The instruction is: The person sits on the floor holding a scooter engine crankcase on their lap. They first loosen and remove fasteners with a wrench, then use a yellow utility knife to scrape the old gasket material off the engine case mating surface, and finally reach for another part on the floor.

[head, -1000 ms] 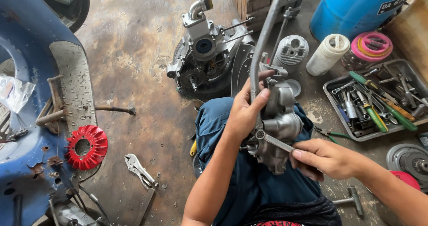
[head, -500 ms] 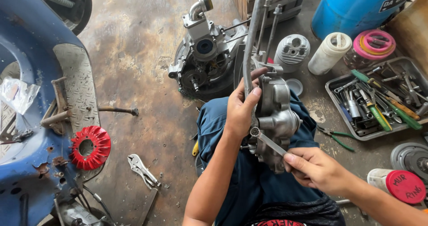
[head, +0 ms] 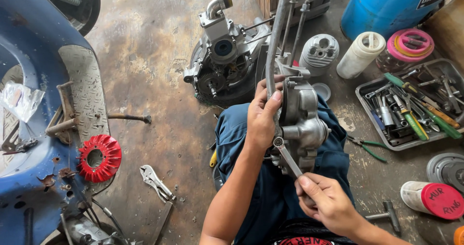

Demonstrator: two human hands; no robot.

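- My left hand [head: 262, 117] is closed around the grey engine casing [head: 302, 121] at frame centre, thumb against a long metal rod [head: 276, 37] rising to the top edge.
- My right hand [head: 328, 204], lower right, grips a ring spanner [head: 288, 157]; its ring end sits on the casing's left side.
- Casing rests over my blue-trousered knee [head: 232, 133].
- Tool tray [head: 369, 112] at right; locking pliers [head: 155, 181] on the floor, lower left.

Blue work trousers [head: 270, 196], bare forearms.
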